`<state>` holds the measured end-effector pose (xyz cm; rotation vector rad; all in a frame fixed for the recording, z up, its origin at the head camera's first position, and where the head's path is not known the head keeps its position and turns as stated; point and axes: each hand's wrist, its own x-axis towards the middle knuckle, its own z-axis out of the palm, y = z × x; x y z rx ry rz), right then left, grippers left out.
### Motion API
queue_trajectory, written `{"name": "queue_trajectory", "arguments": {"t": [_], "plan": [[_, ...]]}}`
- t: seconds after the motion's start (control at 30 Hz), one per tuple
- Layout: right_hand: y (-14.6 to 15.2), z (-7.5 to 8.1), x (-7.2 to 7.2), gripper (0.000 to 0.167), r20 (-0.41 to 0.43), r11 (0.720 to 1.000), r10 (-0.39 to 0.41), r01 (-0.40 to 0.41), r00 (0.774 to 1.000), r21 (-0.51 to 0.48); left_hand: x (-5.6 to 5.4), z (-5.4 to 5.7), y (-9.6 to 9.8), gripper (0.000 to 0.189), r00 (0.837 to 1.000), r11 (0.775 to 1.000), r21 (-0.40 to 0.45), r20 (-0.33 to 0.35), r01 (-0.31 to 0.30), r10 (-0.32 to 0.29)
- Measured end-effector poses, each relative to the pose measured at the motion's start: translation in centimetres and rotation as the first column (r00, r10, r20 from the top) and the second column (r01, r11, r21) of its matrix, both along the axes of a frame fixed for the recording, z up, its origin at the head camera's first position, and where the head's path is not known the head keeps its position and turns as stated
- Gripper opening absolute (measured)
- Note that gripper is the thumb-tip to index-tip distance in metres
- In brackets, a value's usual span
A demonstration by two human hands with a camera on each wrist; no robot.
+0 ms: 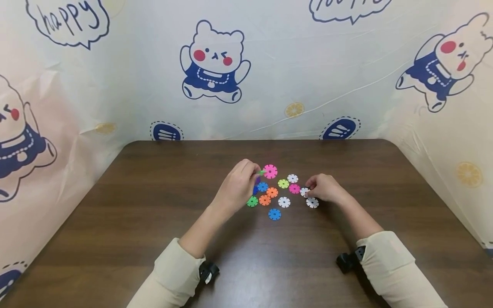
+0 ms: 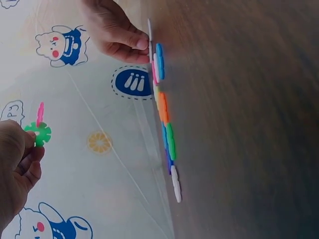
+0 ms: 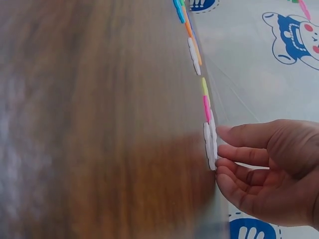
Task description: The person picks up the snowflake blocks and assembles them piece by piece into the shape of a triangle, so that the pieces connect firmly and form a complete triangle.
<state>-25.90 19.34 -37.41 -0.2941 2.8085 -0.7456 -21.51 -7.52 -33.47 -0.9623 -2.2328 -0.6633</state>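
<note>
1. In the head view, the bare left hand [image 1: 236,185] hides most of a green, notched plastic disc [image 1: 262,173]; only a thin sliver shows.
2. That hand also overlaps a purple, notched plastic disc [image 1: 258,180], whose full outline cannot be seen.
3. Fingertips of the bare right hand [image 1: 325,187] cover part of a round, white, notched plastic disc [image 1: 304,192].
4. The bottom edge cuts off both cream fabric sleeves [image 1: 175,273].
5. The top edge crops a blue-outlined speech bubble [image 1: 350,10], leaving its lettering incomplete.
6. In the right wrist view, the brown wood-grain table [image 3: 99,99] is blurred.
</note>
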Motion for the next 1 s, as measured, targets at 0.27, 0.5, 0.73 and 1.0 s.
{"name": "queue_trajectory", "arguments": {"t": [0.27,0.5,0.73,1.0], "plan": [[-0.3,-0.15,0.05,0.022,-0.031,0.999,0.012,-0.012,0.999,0.03,0.06,0.04,-0.17,0.017,1.0,1.0,-0.001,-0.005,-0.001,0.001],[-0.47,-0.14,0.02,0.023,-0.023,0.999,0.003,-0.002,1.0,0.04,0.08,0.07,-0.36,0.017,1.0,1.0,0.004,-0.003,0.006,-0.006],[-0.34,-0.24,0.12,0.021,-0.056,1.0,-0.003,0.004,0.998,0.026,-0.14,-0.12,-0.21,0.015,1.0,1.0,-0.005,-0.01,0.008,-0.008],[-0.2,-0.22,0.43,0.012,-0.112,1.0,-0.014,0.013,0.994,-0.006,-0.13,-0.2,-0.12,0.015,1.0,1.0,-0.003,-0.015,0.017,-0.017]]}}
